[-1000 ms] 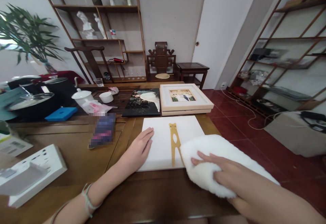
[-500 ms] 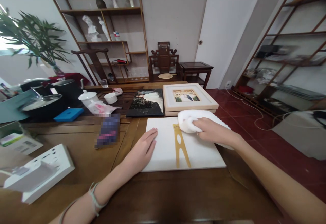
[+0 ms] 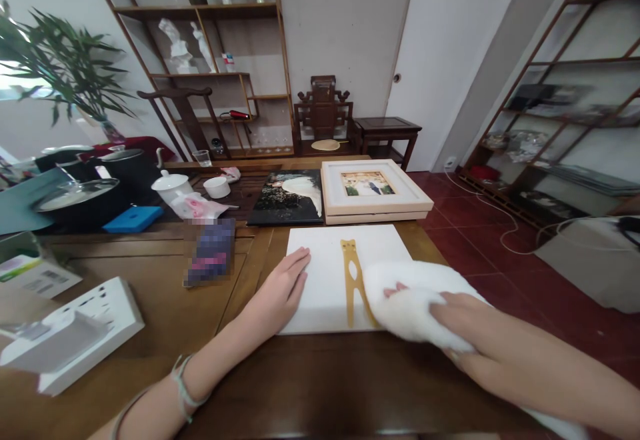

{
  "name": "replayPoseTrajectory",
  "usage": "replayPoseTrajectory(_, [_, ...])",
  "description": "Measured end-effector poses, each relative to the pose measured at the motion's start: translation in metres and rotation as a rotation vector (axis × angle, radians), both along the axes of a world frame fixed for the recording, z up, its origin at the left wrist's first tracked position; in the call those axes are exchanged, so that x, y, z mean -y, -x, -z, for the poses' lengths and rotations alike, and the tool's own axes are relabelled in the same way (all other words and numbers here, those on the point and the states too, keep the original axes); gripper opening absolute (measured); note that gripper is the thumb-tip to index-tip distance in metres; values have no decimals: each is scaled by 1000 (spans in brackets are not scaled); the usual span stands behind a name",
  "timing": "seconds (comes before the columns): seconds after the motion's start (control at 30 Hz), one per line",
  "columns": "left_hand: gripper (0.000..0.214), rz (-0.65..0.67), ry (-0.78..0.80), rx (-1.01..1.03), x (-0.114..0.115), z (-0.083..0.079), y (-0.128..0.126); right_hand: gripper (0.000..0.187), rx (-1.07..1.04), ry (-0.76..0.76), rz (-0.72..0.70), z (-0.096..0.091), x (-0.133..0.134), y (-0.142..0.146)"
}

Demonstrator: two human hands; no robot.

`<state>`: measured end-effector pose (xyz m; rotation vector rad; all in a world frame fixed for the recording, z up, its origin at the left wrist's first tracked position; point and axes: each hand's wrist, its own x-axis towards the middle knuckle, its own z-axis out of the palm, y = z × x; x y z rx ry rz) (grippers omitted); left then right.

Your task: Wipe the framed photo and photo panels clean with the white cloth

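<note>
A white flat panel (image 3: 325, 273) lies on the wooden table (image 3: 300, 380) in front of me, with a yellow stand piece (image 3: 354, 280) on it. My left hand (image 3: 280, 290) rests flat on the panel's left edge, fingers stretched out. My right hand (image 3: 450, 320) grips a fluffy white cloth (image 3: 405, 297) that covers the panel's near right corner.
Behind the panel stand a dark photo print (image 3: 290, 197) and a pale framed photo (image 3: 373, 190). At the left are a white box (image 3: 75, 333), a blue box (image 3: 133, 219), pots (image 3: 80, 193) and a white teapot (image 3: 170, 187). Red tiled floor (image 3: 480, 240) lies to the right.
My right hand has dragged the cloth from the panel's far right corner back toward me to the near right corner. My left hand has stayed in place.
</note>
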<state>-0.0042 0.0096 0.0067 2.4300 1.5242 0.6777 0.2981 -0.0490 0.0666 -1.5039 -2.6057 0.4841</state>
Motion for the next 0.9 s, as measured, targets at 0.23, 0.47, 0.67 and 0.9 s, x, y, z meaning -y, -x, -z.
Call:
replayPoseTrajectory(0.23, [39,14,-4,18,0,-1,1,39,-22,-185,-113,11,-69,54])
replayPoseTrajectory(0.47, [41,13,12,18,0,0,1,43,117,-137,-224,9,-53,63])
replayPoseTrajectory(0.67, [40,16,-5,18,-1,1,1,37,189,-31,-350,8,8,57])
replayPoseTrajectory(0.9, [40,15,-5,26,1,0,0,44,-80,-24,-174,1,-11,43])
